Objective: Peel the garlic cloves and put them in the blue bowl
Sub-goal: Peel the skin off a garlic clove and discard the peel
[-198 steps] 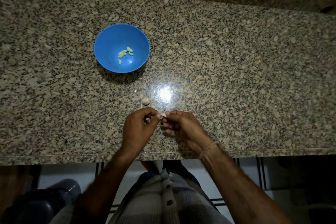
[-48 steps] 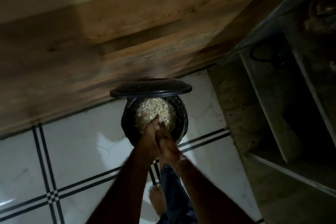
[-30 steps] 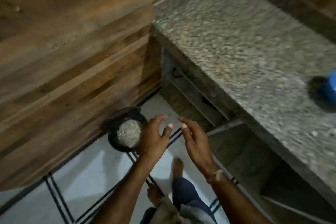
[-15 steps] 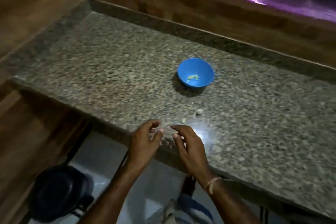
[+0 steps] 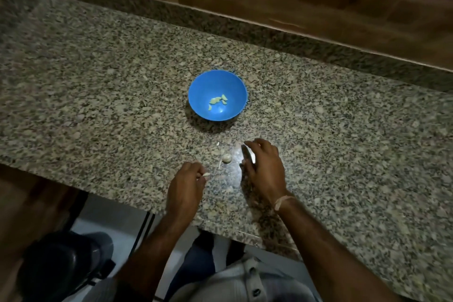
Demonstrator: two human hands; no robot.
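Peeled pale garlic cloves (image 5: 218, 100) are lying in the round blue bowl (image 5: 203, 91) as the left hand (image 5: 185, 186) is pinching a small whitish clove (image 5: 206, 174), the right hand (image 5: 263, 167) hovering slack-fingered and empty beside one papery clove (image 5: 227, 158) waiting

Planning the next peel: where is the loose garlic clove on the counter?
Head view: the loose garlic clove lies on the granite counter between the left hand and right hand, nearer the person than the blue bowl.
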